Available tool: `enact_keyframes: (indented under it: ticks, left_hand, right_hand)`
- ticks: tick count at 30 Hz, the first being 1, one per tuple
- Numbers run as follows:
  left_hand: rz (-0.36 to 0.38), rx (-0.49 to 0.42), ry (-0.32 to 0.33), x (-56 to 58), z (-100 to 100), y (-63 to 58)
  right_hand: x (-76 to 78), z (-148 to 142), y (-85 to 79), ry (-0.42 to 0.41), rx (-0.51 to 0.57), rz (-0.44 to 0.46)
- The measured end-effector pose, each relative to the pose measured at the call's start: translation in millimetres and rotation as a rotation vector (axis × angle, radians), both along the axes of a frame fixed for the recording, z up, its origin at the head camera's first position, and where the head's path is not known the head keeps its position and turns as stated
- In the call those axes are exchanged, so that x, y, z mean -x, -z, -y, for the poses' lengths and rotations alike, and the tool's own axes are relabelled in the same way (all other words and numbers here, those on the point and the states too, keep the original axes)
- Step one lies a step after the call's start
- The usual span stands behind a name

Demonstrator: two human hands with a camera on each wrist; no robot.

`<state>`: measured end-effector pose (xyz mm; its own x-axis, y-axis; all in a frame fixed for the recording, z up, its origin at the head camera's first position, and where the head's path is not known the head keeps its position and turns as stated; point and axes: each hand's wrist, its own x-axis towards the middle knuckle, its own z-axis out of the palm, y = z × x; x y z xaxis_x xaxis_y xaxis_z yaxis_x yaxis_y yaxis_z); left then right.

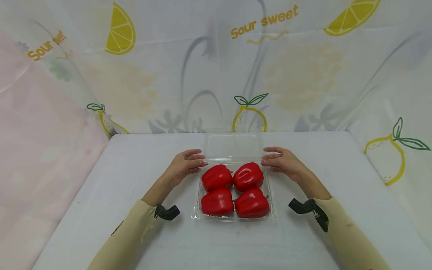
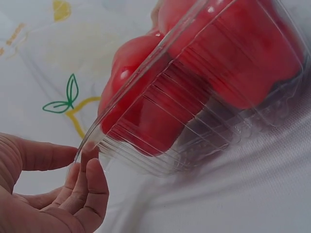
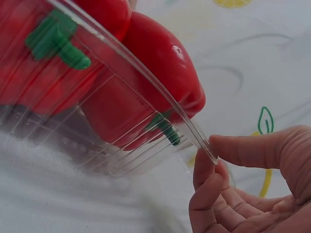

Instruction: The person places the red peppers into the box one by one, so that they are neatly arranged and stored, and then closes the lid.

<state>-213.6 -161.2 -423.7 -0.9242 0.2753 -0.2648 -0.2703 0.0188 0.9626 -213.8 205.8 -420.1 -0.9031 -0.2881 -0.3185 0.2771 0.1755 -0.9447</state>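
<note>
A clear plastic clamshell box [image 1: 194,213] lies on the table with several red bell peppers [image 1: 217,177] in it, laid in two rows. Its transparent lid [image 1: 233,145] is folded back, away from the body. At the box's far left corner my left hand [image 1: 186,165] pinches the rim between thumb and fingers, as the left wrist view shows. My right hand [image 1: 283,162] pinches the rim [image 3: 206,148] at the far right corner. Green stems [image 3: 167,131] show through the ribbed wall in the right wrist view.
The white table [image 1: 135,150] extends around the box. Behind it hangs a cloth [image 1: 216,67] printed with lemons and lettering, and a pinkish cloth [image 1: 40,157] hangs at the left. Black straps [image 1: 167,212] are worn on both wrists over beige sleeves.
</note>
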Motion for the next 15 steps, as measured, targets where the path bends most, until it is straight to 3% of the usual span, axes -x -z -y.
enact_keyframes:
  ticks: [15]
  left_hand:
    - [0.015,-0.131,0.011,0.7,5.0,3.2]
  right_hand:
    - [1.2,-3.2,4.4,0.022,0.037,-0.066]
